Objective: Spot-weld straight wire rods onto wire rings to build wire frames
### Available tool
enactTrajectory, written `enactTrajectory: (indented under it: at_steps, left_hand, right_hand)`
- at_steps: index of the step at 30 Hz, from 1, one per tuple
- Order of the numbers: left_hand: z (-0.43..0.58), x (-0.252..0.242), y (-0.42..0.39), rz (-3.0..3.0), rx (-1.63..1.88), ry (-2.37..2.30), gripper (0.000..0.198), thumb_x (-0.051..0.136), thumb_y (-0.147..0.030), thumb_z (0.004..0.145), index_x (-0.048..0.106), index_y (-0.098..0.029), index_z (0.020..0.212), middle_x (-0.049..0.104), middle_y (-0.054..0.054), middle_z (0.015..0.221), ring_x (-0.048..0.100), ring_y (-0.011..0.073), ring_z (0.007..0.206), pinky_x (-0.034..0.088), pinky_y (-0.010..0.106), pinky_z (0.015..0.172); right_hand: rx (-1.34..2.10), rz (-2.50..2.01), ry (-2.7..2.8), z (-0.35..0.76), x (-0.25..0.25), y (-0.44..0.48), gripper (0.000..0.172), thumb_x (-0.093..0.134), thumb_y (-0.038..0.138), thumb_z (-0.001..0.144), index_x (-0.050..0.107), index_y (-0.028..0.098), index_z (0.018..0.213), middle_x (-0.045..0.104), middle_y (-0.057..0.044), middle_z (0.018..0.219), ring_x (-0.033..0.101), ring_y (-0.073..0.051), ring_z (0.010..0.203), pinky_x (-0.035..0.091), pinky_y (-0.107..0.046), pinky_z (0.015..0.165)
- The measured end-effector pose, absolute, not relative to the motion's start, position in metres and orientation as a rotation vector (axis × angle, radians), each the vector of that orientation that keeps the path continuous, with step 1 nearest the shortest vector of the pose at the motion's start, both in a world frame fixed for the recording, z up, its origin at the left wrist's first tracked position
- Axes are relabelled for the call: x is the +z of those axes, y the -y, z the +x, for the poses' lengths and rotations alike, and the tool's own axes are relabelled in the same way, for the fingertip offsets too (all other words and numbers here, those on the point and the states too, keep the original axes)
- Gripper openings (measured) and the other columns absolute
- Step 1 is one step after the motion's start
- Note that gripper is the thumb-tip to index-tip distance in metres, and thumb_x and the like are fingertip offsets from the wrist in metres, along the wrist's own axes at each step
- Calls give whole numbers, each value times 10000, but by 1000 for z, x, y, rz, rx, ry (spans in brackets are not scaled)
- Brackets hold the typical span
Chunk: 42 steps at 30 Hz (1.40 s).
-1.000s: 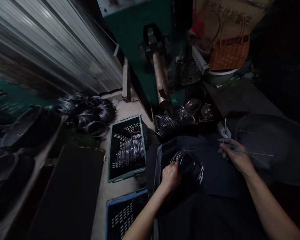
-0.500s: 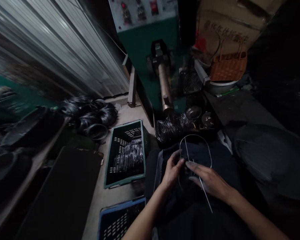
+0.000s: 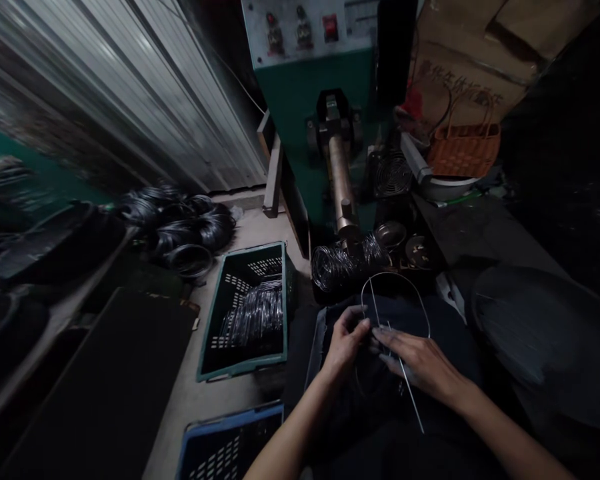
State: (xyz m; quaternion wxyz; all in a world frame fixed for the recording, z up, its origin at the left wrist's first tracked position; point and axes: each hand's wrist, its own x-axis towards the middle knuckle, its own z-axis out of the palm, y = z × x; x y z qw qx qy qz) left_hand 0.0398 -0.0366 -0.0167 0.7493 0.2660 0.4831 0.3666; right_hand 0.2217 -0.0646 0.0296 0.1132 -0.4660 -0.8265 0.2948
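A thin bent metal wire hoop (image 3: 397, 274) stands over my dark-clothed lap, with its curve toward the machine. My left hand (image 3: 347, 345) pinches the left side of the hoop between thumb and fingers. My right hand (image 3: 427, 365) is closed around the hoop's lower right part, its fingertips near the left thumb. A straight wire (image 3: 413, 398) passes under the right fingers and sticks out toward my body. Where the wires meet is hidden behind the fingers.
Ahead is a green machine (image 3: 305, 87) with a metal arm (image 3: 341, 180). A coil of shiny wire (image 3: 330, 267) lies below it. To the left stand a green crate (image 3: 287, 300) of wire pieces and a blue crate (image 3: 230, 423). A wicker basket (image 3: 465, 153) sits at right.
The camera view has tilted slightly up and to the left, so the machine appears lower and further right. Both hands keep their hold on the wires, almost unmoved.
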Motion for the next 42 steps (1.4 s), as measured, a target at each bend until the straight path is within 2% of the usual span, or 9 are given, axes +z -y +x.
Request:
enactTrajectory:
  at_steps: [6, 9, 17, 23, 29, 39, 42]
  left_hand:
    - [43, -15, 33, 522, 812, -1024, 453, 696, -428, 754, 573, -204, 1128, 602, -4, 820, 569, 108, 594, 504, 238, 545]
    - [44, -16, 30, 528, 845, -1025, 427, 703, -403, 755, 582, -201, 1111, 602, -7, 812, 565, 95, 590, 503, 227, 568]
    - [45, -12, 19, 510, 905, -1029, 465, 715, -435, 736, 592, -179, 1104, 602, 8, 782, 558, 93, 556, 504, 223, 536]
    - [44, -3, 12, 475, 972, -982, 466, 711, -426, 743, 568, -182, 1113, 561, -9, 773, 556, 97, 549, 509, 228, 494]
    - [40, 9, 10, 419, 1024, -1024, 470, 745, -429, 700, 588, -190, 1074, 548, -22, 752, 532, 86, 545, 489, 208, 479]
    - [40, 8, 3, 430, 1053, -1014, 469, 736, -393, 716, 575, -180, 1101, 532, -19, 756, 540, 87, 552, 502, 210, 484]
    - [39, 1, -1, 441, 1044, -1037, 484, 738, -408, 706, 577, -187, 1105, 554, -16, 760, 550, 90, 542, 499, 215, 484]
  right_hand:
    - [938, -1356, 2421, 226, 33, 55, 653, 649, 65, 760, 484, 233, 1369, 590, -76, 1317, 571, -216, 1188, 505, -348, 968]
    - [939, -1350, 2421, 227, 35, 51, 671, 671, 65, 745, 487, 242, 1366, 594, -73, 1313, 575, -220, 1183, 510, -351, 961]
    - [886, -1273, 2389, 228, 37, 37, 711, 660, 75, 758, 445, 307, 1395, 598, -26, 1313, 591, -214, 1163, 520, -340, 954]
    - [850, -1208, 2448, 224, 49, 22, 705, 688, 49, 723, 482, 248, 1368, 609, -69, 1296, 596, -224, 1158, 526, -342, 948]
    - [838, -1178, 2462, 219, 54, 16, 665, 672, 49, 733, 507, 246, 1346, 625, -59, 1274, 609, -220, 1138, 533, -335, 942]
    - [847, -1156, 2460, 222, 49, 7, 714, 643, 70, 753, 435, 293, 1399, 595, -27, 1317, 589, -223, 1168, 522, -349, 957]
    - [842, -1193, 2461, 222, 43, 7, 713, 619, 109, 801, 358, 287, 1440, 641, -37, 1244, 644, -207, 1069, 552, -318, 868]
